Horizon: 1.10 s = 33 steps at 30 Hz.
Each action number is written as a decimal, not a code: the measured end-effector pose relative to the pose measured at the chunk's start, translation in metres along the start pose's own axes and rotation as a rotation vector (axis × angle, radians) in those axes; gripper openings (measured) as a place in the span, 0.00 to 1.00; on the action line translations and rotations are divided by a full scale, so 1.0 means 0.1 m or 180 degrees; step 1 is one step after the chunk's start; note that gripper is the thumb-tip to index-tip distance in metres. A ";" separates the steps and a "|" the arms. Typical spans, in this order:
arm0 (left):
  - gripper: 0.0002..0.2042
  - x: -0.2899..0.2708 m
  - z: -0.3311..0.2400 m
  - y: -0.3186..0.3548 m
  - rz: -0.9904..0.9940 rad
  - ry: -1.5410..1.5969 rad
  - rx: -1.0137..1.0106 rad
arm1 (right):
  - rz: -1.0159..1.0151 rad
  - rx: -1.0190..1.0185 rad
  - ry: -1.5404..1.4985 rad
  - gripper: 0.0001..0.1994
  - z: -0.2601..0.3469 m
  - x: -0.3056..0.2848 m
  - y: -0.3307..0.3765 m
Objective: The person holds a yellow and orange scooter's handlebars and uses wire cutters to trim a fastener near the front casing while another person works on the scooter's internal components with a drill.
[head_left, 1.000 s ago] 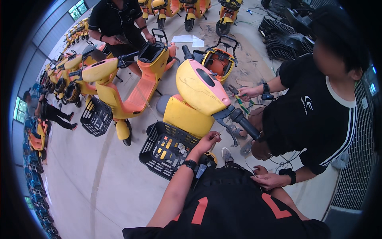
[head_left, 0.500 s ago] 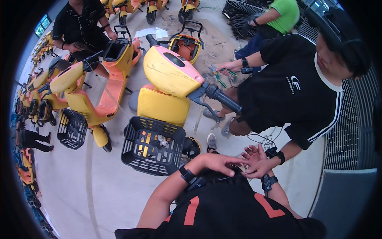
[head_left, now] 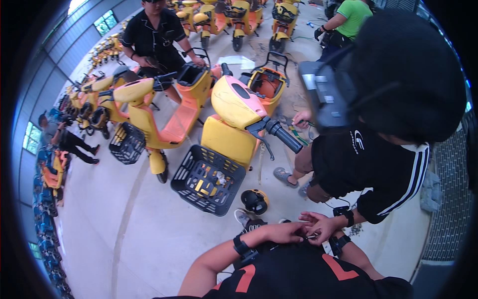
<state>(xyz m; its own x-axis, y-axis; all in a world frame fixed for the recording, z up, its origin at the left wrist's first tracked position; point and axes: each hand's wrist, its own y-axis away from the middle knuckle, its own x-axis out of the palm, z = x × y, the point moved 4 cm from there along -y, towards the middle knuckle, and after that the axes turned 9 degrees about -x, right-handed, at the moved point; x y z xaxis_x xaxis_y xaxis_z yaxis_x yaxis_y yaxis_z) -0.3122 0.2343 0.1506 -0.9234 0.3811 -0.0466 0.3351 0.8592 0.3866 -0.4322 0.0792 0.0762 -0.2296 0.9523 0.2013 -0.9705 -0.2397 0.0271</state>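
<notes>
The left hand (head_left: pixel 281 232) curls toward a small shiny thing (head_left: pixel 311 236) at three o'clock, beside a co-worker's hand (head_left: pixel 324 228); I cannot tell whether it pinches it. The right hand (head_left: pixel 309 216), partly hidden, is unreadable too. A helmet (head_left: pixel 263 199) lies at ten o'clock, then a black basket (head_left: pixel 230 199), and a yellow scooter (head_left: pixel 224 139) at eleven.

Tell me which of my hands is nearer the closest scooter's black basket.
Left. Your left hand is below and right of the basket in view; your right hand is farther right, beside a co-worker's hand.
</notes>
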 end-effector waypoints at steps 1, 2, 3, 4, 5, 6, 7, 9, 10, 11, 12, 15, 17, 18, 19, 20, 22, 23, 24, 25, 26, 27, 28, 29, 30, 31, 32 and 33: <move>0.14 0.08 0.03 0.03 -0.0374 -0.0195 -0.0124 | -0.0134 0.0388 -0.0245 0.19 -0.11 -0.04 0.03; 0.14 0.18 0.13 0.05 -0.0438 -0.0167 -0.0201 | -0.0459 0.1153 -0.1259 0.18 -0.33 -0.06 0.10; 0.13 0.26 0.26 0.07 -0.0624 -0.0170 -0.0158 | -0.1048 0.1884 -0.2235 0.17 -0.53 -0.07 0.19; 0.12 0.33 0.28 0.10 -0.0802 -0.0165 -0.0111 | -0.0474 0.1305 -0.1349 0.16 -0.62 -0.14 0.23; 0.11 0.43 0.30 0.14 -0.1071 -0.0148 -0.0131 | -0.0101 0.1036 -0.0944 0.16 -0.79 -0.19 0.22; 0.11 0.51 0.32 0.15 -0.1152 -0.0073 -0.0192 | 0.0209 0.0734 -0.0539 0.16 -0.96 -0.25 0.24; 0.11 0.58 0.31 0.15 -0.1316 0.0090 -0.0161 | -0.0115 0.1504 -0.0818 0.16 -1.37 -0.35 0.26; 0.10 0.73 0.34 0.31 -0.1649 0.0416 -0.0252 | -0.0265 0.2127 -0.0688 0.17 -1.71 -0.33 0.32; 0.10 0.75 0.34 0.40 -0.1833 0.0540 -0.0346 | -0.0253 0.2277 -0.0306 0.17 -1.79 -0.34 0.30; 0.09 0.87 0.48 0.48 -0.1977 0.1067 -0.0558 | -0.0263 0.2401 0.0063 0.17 -1.87 -0.33 0.28; 0.09 0.95 0.64 0.56 -0.2134 0.1577 -0.0751 | -0.0249 0.2484 0.0596 0.18 -1.89 -0.36 0.27; 0.09 1.09 1.14 0.85 -0.2725 0.1554 -0.1491 | 0.0066 0.1763 0.2053 0.13 -2.26 -0.63 0.50; 0.10 1.31 1.71 1.09 -0.3212 0.1445 -0.1898 | -0.0027 0.2195 0.1817 0.15 -2.21 -0.72 0.69; 0.11 1.52 2.13 1.21 -0.3441 0.1411 -0.2200 | -0.0132 0.2607 0.1549 0.17 -2.24 -0.77 0.84; 0.12 1.71 2.52 1.30 -0.3563 0.1408 -0.2570 | -0.0697 0.2838 0.0940 0.17 -2.43 -0.90 1.08; 0.13 2.00 2.92 1.45 -0.3710 0.1435 -0.2991 | -0.0670 0.2927 0.1017 0.17 -2.49 -0.92 1.22; 0.14 2.73 3.58 1.76 -0.3772 0.1406 -0.3708 | -0.0360 0.3043 0.1322 0.16 -2.45 -0.88 1.40; 0.14 2.96 3.73 1.82 -0.3651 0.1689 -0.3848 | -0.0302 0.3121 0.1428 0.16 -2.44 -0.92 1.56; 0.15 3.13 3.84 1.86 -0.3513 0.1955 -0.3980 | -0.0286 0.3195 0.1522 0.16 -2.41 -0.94 1.70; 0.14 3.29 3.92 1.86 -0.3550 0.2374 -0.3966 | -0.0282 0.3262 0.1593 0.16 -2.38 -0.94 1.82; 0.13 3.48 4.02 1.88 -0.3571 0.2785 -0.3939 | -0.0281 0.3312 0.1652 0.16 -2.35 -0.92 1.91; 0.12 4.01 4.22 2.03 -0.3574 0.2540 -0.3866 | -0.0112 0.3297 0.1679 0.15 -2.35 -0.78 1.78; 0.13 4.03 4.31 2.02 -0.3478 0.2192 -0.3675 | -0.0122 0.3317 0.1717 0.15 -2.33 -0.74 1.79; 0.13 4.12 4.37 2.00 -0.3189 0.1722 -0.3643 | -0.0121 0.3302 0.1743 0.15 -2.32 -0.68 1.79; 0.14 4.01 4.27 1.93 -0.2854 0.1250 -0.3532 | -0.0149 0.3333 0.1780 0.15 -2.24 -0.63 1.80; 0.15 4.06 4.35 2.00 -0.2863 0.0800 -0.3420 | -0.0139 0.3259 0.1778 0.15 -2.24 -0.50 1.72; 0.16 4.37 4.44 2.07 -0.2908 0.0459 -0.3364 | 0.0026 0.3185 0.1781 0.15 -2.25 -0.30 1.49; 0.16 4.41 4.52 2.09 -0.3042 0.1075 -0.3406 | 0.0033 0.3106 0.1774 0.15 -2.23 -0.18 1.38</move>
<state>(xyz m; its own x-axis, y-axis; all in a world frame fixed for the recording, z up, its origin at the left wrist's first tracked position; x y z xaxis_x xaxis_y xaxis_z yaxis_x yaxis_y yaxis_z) -0.5645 0.7366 -0.2055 -0.7586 -0.3981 -0.5159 -0.5694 0.0201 0.8218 -0.5783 0.0709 -0.1426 -0.4755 0.8424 -0.2536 -0.5512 -0.0607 0.8321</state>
